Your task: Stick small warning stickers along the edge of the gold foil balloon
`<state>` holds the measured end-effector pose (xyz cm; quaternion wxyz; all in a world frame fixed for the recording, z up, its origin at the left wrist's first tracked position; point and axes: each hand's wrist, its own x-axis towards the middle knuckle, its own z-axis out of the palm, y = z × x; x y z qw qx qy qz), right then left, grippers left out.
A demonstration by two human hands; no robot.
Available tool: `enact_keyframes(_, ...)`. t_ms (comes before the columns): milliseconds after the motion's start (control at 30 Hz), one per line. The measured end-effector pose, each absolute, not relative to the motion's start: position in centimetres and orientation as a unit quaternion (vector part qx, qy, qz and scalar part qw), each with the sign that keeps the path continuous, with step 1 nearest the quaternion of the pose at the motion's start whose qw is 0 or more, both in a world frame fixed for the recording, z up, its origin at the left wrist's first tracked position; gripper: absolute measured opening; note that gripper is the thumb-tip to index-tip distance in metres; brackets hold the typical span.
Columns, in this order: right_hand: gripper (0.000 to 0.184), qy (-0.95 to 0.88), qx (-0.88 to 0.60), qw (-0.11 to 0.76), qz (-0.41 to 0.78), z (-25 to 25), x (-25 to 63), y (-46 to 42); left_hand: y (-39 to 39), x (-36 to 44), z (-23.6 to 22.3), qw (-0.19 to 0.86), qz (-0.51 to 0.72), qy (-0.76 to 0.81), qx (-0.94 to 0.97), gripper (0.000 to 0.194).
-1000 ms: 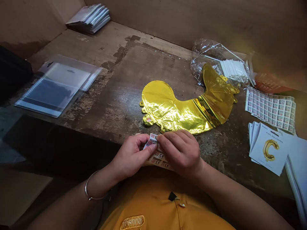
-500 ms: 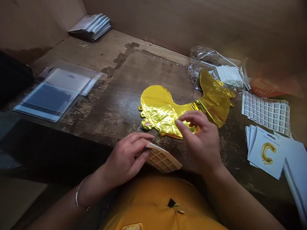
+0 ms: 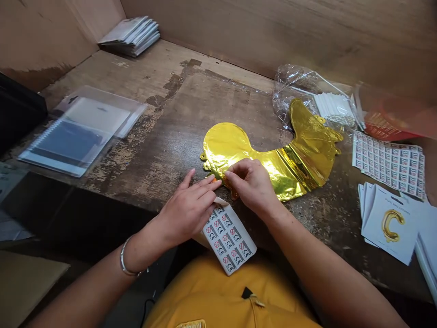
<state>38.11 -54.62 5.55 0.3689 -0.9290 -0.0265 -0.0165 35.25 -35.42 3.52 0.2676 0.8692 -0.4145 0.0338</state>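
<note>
A gold foil balloon [image 3: 227, 139], flat and curved like a C, lies on the wooden table with its tabbed end nearest me. My left hand [image 3: 189, 207] keeps a folded sheet of CE stickers [image 3: 230, 239] against its palm, thumb hidden. The index and middle fingertips of that hand reach to the balloon's tabbed edge. Pinched at the same edge, my right hand [image 3: 251, 184] touches the foil from the right. What sits between its thumb and finger is too small or hidden to make out. The sticker sheet hangs past the table's front edge, printed side up.
Clear plastic bags [image 3: 82, 127] lie at left; a stack of packets [image 3: 131, 36] sits in the back corner. On the right are a bag of white sticks [image 3: 334, 107], more sticker sheets [image 3: 389, 164], balloon cards [image 3: 389, 223] and a red container [image 3: 385, 125].
My right hand left the sticker sheet, passed over the balloon and came down on its tabbed edge. My left hand moved up to that edge too, and the sheet turned printed side up.
</note>
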Motion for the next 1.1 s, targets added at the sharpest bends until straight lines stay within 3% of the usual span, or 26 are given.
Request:
enact_keyframes(367,0.016,-0.039,-0.922,0.384,0.014,6.0,38.4,-54.3,-35.4,35.2,3.5,0.264,0.035,-0.416,0.869,0.020)
enact_keyframes(867,0.016,-0.029,-0.968,0.248,0.019,6.4,38.7,-53.3,-35.4,35.3,3.4,0.269,0.050,-0.417,0.867,0.016)
enact_keyframes(967,0.016,-0.025,-0.958,0.283,0.039,6.4,38.8,-53.6,-35.4,35.3,3.4,0.269,0.055,-0.415,0.868,0.018)
enact_keyframes(1100,0.011,0.010,-0.898,0.438,0.047,6.6,38.9,-54.5,-35.4,35.3,3.3,0.271,0.060,-0.412,0.868,0.022)
